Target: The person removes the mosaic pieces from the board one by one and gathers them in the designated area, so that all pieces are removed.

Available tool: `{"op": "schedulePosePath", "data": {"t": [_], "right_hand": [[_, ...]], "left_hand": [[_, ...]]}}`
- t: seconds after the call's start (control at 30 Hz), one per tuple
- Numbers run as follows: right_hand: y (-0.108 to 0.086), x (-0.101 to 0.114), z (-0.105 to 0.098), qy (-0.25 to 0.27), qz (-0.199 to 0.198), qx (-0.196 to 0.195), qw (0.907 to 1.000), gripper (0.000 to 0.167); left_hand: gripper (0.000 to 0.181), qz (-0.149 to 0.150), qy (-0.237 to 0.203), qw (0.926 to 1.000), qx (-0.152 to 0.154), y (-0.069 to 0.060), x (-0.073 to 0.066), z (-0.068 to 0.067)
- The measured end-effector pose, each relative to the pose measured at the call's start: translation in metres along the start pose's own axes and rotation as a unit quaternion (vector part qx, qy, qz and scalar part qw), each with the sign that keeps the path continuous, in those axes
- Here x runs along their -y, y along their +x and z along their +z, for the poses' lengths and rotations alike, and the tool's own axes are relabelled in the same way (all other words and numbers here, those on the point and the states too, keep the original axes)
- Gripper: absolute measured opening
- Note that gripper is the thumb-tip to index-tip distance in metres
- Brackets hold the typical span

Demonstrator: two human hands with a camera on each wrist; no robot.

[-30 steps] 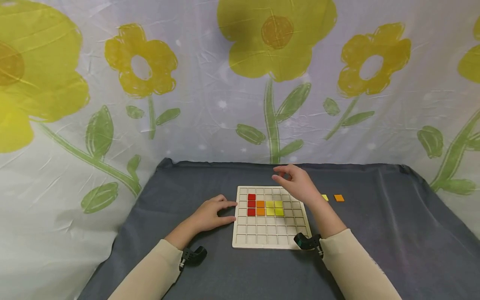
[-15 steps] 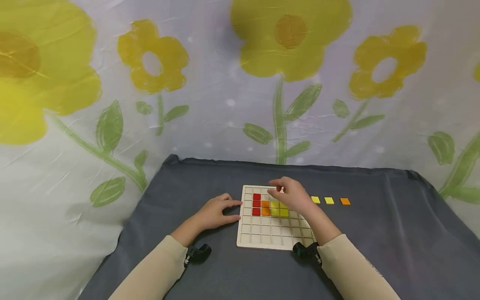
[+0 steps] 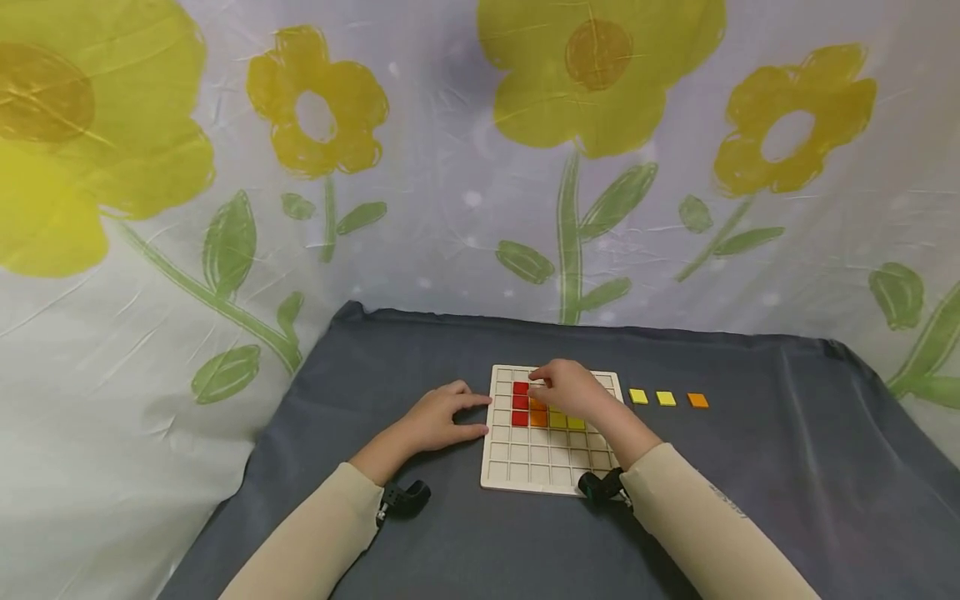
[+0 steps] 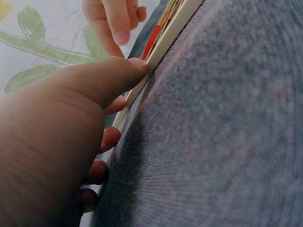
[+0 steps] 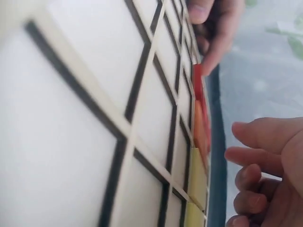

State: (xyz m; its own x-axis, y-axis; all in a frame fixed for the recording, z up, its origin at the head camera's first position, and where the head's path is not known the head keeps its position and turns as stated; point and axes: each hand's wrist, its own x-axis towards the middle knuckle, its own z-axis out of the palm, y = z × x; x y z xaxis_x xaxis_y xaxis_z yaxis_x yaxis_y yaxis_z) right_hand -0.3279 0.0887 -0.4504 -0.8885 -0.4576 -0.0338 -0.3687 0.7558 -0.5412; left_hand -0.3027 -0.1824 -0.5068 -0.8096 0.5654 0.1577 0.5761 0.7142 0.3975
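A pale wooden grid board (image 3: 517,473) lies on the dark cloth. Set into its cells are a column of three red tiles (image 3: 520,402), orange tiles (image 3: 538,418) beside them and yellow tiles (image 3: 557,419) further right. My left hand (image 3: 437,421) rests at the board's left edge; in the left wrist view its thumb (image 4: 118,75) touches the rim. Above the orange and yellow tiles hovers my right hand (image 3: 572,390), partly hiding them. The right wrist view shows that hand's thumb and forefinger (image 5: 236,153) apart, with no tile visible between them.
Right of the board, two loose yellow tiles (image 3: 637,397) and one orange tile (image 3: 697,401) lie in a row on the dark cloth (image 3: 750,483). A flower-printed curtain (image 3: 442,208) hangs behind the table. Each wrist wears a black camera.
My right hand has come down and to the left, from the board's far edge to over the tiles. The left hand stays at the board's edge. The head view has shifted slightly.
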Motion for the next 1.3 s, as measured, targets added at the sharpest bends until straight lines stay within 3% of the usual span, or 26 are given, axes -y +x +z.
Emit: {"op": "schedulePosePath", "data": {"t": [0.27, 0.7, 1.07, 1.3], "right_hand": [[0.014, 0.0, 0.005, -0.054, -0.005, 0.033, 0.998, 0.034], [0.017, 0.008, 0.005, -0.08, -0.006, -0.033, 0.9962, 0.025], [0.016, 0.014, 0.009, -0.146, 0.014, -0.059, 0.9874, 0.019], [0.002, 0.018, 0.006, -0.125, 0.012, -0.071, 0.9895, 0.022]], "left_hand": [[0.051, -0.003, -0.001, 1.0, 0.002, 0.002, 0.0, -0.001], [0.05, -0.004, 0.008, 0.9999, -0.004, 0.001, -0.002, -0.004], [0.05, -0.004, 0.0, 1.0, -0.003, 0.0, -0.003, -0.001], [0.049, -0.004, -0.003, 1.0, -0.002, -0.001, -0.003, -0.002]]}}
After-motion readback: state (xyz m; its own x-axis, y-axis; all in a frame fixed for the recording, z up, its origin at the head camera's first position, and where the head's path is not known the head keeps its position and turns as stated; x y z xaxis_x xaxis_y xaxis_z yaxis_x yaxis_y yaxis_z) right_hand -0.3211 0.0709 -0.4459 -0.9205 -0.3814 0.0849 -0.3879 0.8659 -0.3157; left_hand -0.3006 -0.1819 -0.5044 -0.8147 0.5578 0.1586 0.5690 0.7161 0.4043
